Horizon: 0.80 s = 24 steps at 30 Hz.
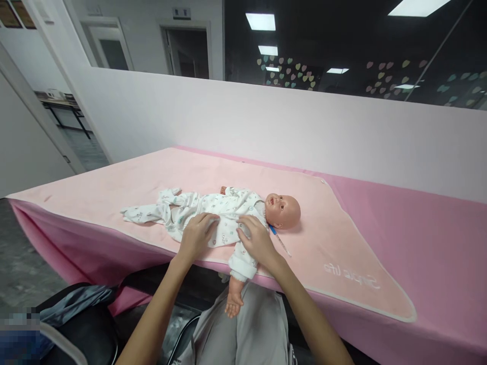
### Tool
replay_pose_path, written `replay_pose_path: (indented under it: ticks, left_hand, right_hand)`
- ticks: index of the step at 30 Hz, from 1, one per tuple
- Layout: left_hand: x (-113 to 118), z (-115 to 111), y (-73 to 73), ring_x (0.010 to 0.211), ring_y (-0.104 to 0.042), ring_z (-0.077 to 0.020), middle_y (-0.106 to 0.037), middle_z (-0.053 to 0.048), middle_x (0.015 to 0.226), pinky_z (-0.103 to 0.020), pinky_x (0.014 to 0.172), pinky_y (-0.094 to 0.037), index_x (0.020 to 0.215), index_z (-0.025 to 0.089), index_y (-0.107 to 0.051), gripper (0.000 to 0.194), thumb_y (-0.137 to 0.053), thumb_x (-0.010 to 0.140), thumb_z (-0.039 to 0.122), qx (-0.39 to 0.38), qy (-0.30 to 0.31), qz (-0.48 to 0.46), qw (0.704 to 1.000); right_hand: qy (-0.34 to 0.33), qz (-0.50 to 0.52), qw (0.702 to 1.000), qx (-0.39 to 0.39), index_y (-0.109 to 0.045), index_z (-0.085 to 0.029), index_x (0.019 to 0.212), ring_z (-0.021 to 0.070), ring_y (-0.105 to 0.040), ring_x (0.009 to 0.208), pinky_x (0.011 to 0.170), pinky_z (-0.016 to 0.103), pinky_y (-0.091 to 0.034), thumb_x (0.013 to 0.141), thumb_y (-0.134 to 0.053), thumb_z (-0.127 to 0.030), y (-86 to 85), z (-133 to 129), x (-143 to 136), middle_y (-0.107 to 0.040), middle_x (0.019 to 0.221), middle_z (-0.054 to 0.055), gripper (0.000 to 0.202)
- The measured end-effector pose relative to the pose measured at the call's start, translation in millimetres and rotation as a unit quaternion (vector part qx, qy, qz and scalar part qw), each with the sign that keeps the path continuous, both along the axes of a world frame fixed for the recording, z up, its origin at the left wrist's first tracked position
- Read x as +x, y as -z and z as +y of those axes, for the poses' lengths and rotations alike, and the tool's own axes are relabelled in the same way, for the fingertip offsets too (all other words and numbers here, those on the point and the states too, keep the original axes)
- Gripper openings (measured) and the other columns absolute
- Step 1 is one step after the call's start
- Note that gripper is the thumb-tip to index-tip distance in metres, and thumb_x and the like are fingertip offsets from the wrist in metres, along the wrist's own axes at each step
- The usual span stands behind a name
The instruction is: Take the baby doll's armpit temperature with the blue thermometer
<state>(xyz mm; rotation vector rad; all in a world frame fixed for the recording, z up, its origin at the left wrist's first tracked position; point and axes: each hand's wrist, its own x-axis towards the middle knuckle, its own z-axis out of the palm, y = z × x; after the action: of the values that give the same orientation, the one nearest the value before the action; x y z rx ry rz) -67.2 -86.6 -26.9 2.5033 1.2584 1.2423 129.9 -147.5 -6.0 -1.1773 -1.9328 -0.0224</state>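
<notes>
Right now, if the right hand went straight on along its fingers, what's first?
The right hand would most likely meet the front of the white printed outfit first; they look in contact, but depth is unclear here.

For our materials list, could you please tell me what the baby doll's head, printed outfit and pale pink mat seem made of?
Baby doll's head: probably vinyl or similar plastic, smooth with a soft sheen. Printed outfit: likely soft cloth, matte and wrinkled. Pale pink mat: perhaps fabric, matte, with pale edging.
</notes>
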Motion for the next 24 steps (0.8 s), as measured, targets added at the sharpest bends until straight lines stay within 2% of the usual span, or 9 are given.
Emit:
replay_pose_path:
  ticks: [3, 7, 9, 12, 14, 16, 20, 22, 24]
  left_hand:
    - [0, 2, -1.5, 0.087, -0.057, -0.0245, -0.064, -0.007, 0.092, -0.036, 0.078, -0.041, 0.092, 0.022, -0.06, 0.02, -0.042, 0.089, 0.03, 0.027, -0.025, 0.039, 0.999]
    - [-1, 9, -4.2, 0.087, -0.056, -0.025, -0.064, -0.007, 0.094, -0.038, 0.081, -0.039, 0.088, 0.021, -0.06, 0.017, -0.048, 0.085, 0.032, 0.038, -0.049, 0.059, 0.996]
    - [-4, 14, -3.9, 0.091, -0.056, -0.0256, -0.063, -0.007, 0.099, -0.039, 0.085, -0.038, 0.084, 0.021, -0.059, 0.016, -0.051, 0.082, 0.035, 0.035, -0.05, 0.056, 0.997]
    - [-10, 23, -5.2, 0.091, -0.056, -0.0252, -0.063, -0.006, 0.097, -0.039, 0.086, -0.038, 0.08, 0.021, -0.057, 0.017, -0.051, 0.082, 0.037, 0.001, -0.023, 0.064, 0.998]
    - [-14, 27, -10.4, 0.09, -0.056, -0.0246, -0.063, -0.005, 0.094, -0.038, 0.084, -0.039, 0.08, 0.021, -0.057, 0.018, -0.052, 0.081, 0.039, -0.03, 0.014, 0.063, 0.997]
    - [-13, 32, -19.3, 0.093, -0.057, -0.0243, -0.064, -0.005, 0.097, -0.036, 0.084, -0.04, 0.086, 0.022, -0.059, 0.02, -0.055, 0.08, 0.041, -0.065, 0.047, 0.025, 0.996]
    - [4, 46, -35.6, 0.095, -0.058, -0.0225, -0.065, -0.005, 0.1, -0.031, 0.082, -0.044, 0.091, 0.022, -0.062, 0.028, -0.055, 0.079, 0.046, -0.15, 0.076, -0.132, 0.977]
    - [18, 56, -36.7, 0.089, -0.06, -0.0216, -0.067, -0.006, 0.093, -0.031, 0.079, -0.045, 0.086, 0.019, -0.063, 0.031, -0.055, 0.078, 0.048, -0.183, 0.088, -0.195, 0.959]
    - [29, 65, -32.4, 0.083, -0.061, -0.0208, -0.068, -0.006, 0.087, -0.03, 0.076, -0.046, 0.082, 0.017, -0.064, 0.032, -0.057, 0.075, 0.047, -0.207, 0.086, -0.236, 0.946]
  right_hand:
    - [0.115, 0.064, 0.991, -0.012, -0.061, -0.02, 0.098, 0.0191, -0.058, 0.096, 0.087, 0.032, -0.044, 0.088, -0.044, -0.019, 17.7, -39, 33, -0.065, 0.099, 0.007, 0.02]
    - [0.315, -0.025, 0.947, -0.054, -0.065, -0.014, 0.095, 0.0275, -0.058, 0.095, 0.083, 0.04, -0.042, 0.085, -0.05, -0.023, 47.8, -65, 73, -0.067, 0.1, 0.014, 0.021]
    - [0.352, -0.075, 0.929, -0.091, -0.067, -0.013, 0.091, 0.0286, -0.059, 0.095, 0.081, 0.039, -0.042, 0.084, -0.052, -0.022, 54.6, -68, 83, -0.067, 0.101, 0.015, 0.019]
    - [0.342, -0.11, 0.923, -0.138, -0.067, -0.016, 0.08, 0.0249, -0.061, 0.089, 0.075, 0.034, -0.04, 0.084, -0.048, -0.015, 48.9, -73, 86, -0.068, 0.095, 0.012, 0.019]
    - [0.337, -0.097, 0.921, -0.169, -0.065, -0.018, 0.077, 0.0222, -0.062, 0.079, 0.067, 0.031, -0.038, 0.086, -0.043, -0.014, 34.3, -77, 85, -0.069, 0.084, 0.009, 0.024]
    - [0.331, -0.054, 0.924, -0.184, -0.062, -0.019, 0.077, 0.0204, -0.06, 0.07, 0.061, 0.029, -0.036, 0.089, -0.039, -0.018, 10.6, -82, 85, -0.067, 0.075, 0.007, 0.026]
    - [0.255, 0.058, 0.956, -0.133, -0.056, -0.021, 0.074, 0.016, -0.055, 0.06, 0.058, 0.026, -0.035, 0.089, -0.041, -0.032, -60.7, -77, 89, -0.062, 0.066, 0.002, 0.024]
    - [0.186, 0.137, 0.968, -0.095, -0.053, -0.02, 0.069, 0.0137, -0.054, 0.059, 0.057, 0.024, -0.037, 0.087, -0.044, -0.039, -99.1, -60, 90, -0.06, 0.063, 0.002, 0.028]
    - [0.113, 0.216, 0.967, -0.07, -0.051, -0.019, 0.063, 0.0112, -0.05, 0.053, 0.052, 0.022, -0.037, 0.086, -0.045, -0.041, -129.9, -36, 92, -0.054, 0.056, 0.0, 0.032]
